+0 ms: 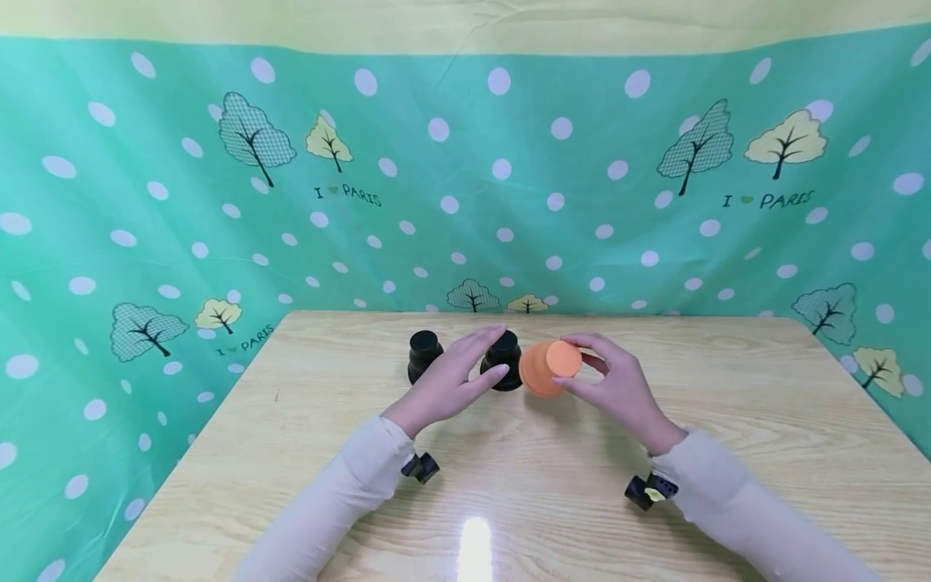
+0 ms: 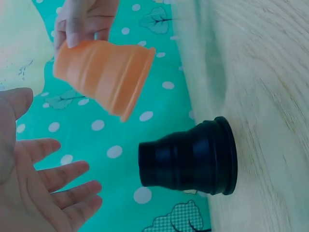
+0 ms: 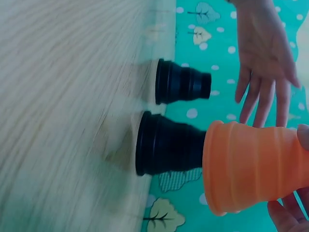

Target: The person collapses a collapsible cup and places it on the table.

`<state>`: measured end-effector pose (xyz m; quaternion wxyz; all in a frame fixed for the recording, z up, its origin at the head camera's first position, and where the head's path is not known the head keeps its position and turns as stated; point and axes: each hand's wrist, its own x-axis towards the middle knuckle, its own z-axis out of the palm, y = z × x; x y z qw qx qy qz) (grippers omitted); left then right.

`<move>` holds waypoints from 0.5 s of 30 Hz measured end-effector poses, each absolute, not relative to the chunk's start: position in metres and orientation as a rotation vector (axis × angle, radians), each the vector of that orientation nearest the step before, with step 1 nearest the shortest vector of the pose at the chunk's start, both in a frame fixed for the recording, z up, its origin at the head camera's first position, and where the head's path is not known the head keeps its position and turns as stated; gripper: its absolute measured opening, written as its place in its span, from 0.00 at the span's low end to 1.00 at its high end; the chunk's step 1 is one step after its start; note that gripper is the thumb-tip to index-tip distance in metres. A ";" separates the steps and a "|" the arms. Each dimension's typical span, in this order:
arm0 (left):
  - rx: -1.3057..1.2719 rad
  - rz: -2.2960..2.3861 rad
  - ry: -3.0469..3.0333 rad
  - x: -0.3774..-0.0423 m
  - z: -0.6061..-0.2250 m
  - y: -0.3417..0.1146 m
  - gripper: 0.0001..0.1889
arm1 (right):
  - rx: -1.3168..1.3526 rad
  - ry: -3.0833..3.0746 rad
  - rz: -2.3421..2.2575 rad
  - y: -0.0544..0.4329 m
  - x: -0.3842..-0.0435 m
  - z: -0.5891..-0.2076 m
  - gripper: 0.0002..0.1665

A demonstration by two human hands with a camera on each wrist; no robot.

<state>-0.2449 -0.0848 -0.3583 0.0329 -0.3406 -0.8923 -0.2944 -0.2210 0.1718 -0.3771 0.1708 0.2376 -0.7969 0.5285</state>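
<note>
My right hand [image 1: 617, 386] grips an orange ribbed cup [image 1: 541, 370] near its narrow base, thumb on one side and fingers on the other. The cup is upside down, slightly tilted, and held above the table in the left wrist view. A black ribbed cup [image 1: 507, 368] stands upside down on the table just left of it. My left hand [image 1: 449, 381] hovers beside that black cup, fingers extended and nothing in the palm. Farther left is a second black cup [image 1: 424, 352], also inverted and partly hidden behind the left hand in the head view.
The light wooden table [image 1: 553, 501] reaches back to a green dotted cloth [image 1: 407, 186] printed with trees, hanging behind its far edge. A small black camera [image 1: 422, 466] sits on the left wrist, another [image 1: 647, 490] on the right.
</note>
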 end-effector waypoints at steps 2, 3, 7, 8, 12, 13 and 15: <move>-1.059 -0.925 -2.740 -0.246 -0.358 -0.082 0.32 | 0.726 -2.229 1.465 0.169 -0.218 -0.376 0.31; -1.062 -0.932 -2.742 -0.247 -0.359 -0.081 0.32 | 0.748 -2.217 1.446 0.167 -0.217 -0.376 0.32; -1.063 -0.960 -2.774 -0.249 -0.362 -0.077 0.32 | 0.817 -2.191 1.352 0.163 -0.211 -0.375 0.34; -1.060 -0.975 -2.783 -0.249 -0.363 -0.076 0.32 | 0.833 -2.187 1.329 0.162 -0.210 -0.375 0.34; -1.038 -1.059 -2.800 -0.251 -0.366 -0.072 0.32 | 0.891 -2.164 1.272 0.159 -0.207 -0.374 0.35; -1.029 -1.083 -2.805 -0.252 -0.366 -0.071 0.32 | 0.905 -2.156 1.264 0.158 -0.207 -0.373 0.35; -1.017 -1.142 -2.815 -0.253 -0.368 -0.070 0.32 | 0.927 -2.145 1.249 0.158 -0.207 -0.373 0.36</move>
